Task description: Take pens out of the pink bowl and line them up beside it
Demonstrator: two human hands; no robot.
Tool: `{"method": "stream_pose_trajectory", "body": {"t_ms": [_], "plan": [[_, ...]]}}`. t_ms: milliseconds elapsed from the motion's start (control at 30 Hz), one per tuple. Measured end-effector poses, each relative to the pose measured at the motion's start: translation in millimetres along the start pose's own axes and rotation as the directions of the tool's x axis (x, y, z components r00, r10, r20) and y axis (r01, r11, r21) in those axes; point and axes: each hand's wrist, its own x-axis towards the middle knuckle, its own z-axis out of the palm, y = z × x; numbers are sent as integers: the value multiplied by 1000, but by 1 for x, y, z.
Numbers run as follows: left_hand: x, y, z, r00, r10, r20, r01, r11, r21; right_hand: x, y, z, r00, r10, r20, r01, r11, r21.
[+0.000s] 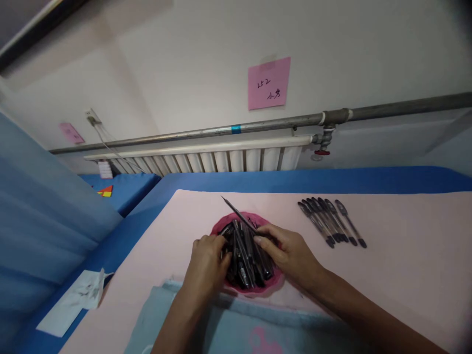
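Note:
A pink bowl [275, 284] sits on the pale pink table cover, packed with several black pens [245, 255]. My left hand [206, 263] rests on the bowl's left side, its fingers curled in among the pens. On the right side my right hand [289, 253] pinches a thin pen refill [236, 211] that sticks up and back to the left. Right of the bowl, several capped black pens [330, 221] lie side by side in a row on the cover.
A light blue cloth [228, 327] lies at the near edge. A white crumpled paper [73, 300] rests on the blue table at left. Behind run a white radiator [221, 160] and a metal pipe [280, 123], with a pink note [269, 83] on the wall.

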Motion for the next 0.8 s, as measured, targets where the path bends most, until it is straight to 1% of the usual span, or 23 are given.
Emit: {"method": "stream_pose_trajectory", "body": {"t_ms": [33,67,100,167,300,367,433,467,500,533,600,633,667,700,733,800], "plan": [[-1,2,2,999,1,45,-7,992,127,0,0,0,1000,2,-2,-2,1000,-6],[-2,4,3,996,-9,86,-10,976,218,0,0,0,1000,0,-6,-1,1000,-13],[-3,6,5,993,-23,114,-9,963,270,0,0,0,1000,-4,-9,4,1000,-17],[-4,8,8,991,-40,131,1,960,280,0,0,1,1000,-23,-16,23,1000,-21],[-4,7,9,997,-37,64,25,983,182,-1,0,1,999,-38,-24,38,999,-21],[-3,6,7,998,-54,21,52,995,90,-1,0,1,999,-45,-21,44,999,-28],[-2,3,2,993,-105,-49,100,991,-92,-1,2,1,998,-66,-7,66,997,-42],[-1,1,-1,986,-141,-83,120,968,-221,-1,4,1,996,-84,8,84,995,-50],[0,-1,-5,977,-185,-109,132,918,-374,-1,5,1,994,-104,28,105,993,-59],[1,-4,-8,966,-232,-117,135,833,-536,-1,7,1,991,-126,47,129,989,-70],[4,-10,-15,946,-315,-78,127,582,-804,-1,12,1,982,-176,74,183,978,-102],[6,-14,-18,937,-347,-48,120,448,-886,-1,14,1,976,-205,70,212,969,-125],[7,-17,-20,926,-376,-23,114,336,-935,-1,16,1,971,-234,58,240,959,-153],[8,-20,-21,916,-401,-6,106,257,-961,0,18,1,964,-263,40,266,947,-181],[9,-22,-22,908,-419,0,97,210,-973,0,20,1,956,-291,25,290,934,-209],[10,-24,-22,901,-434,7,88,168,-982,0,23,1,941,-337,8,327,908,-263]]}}
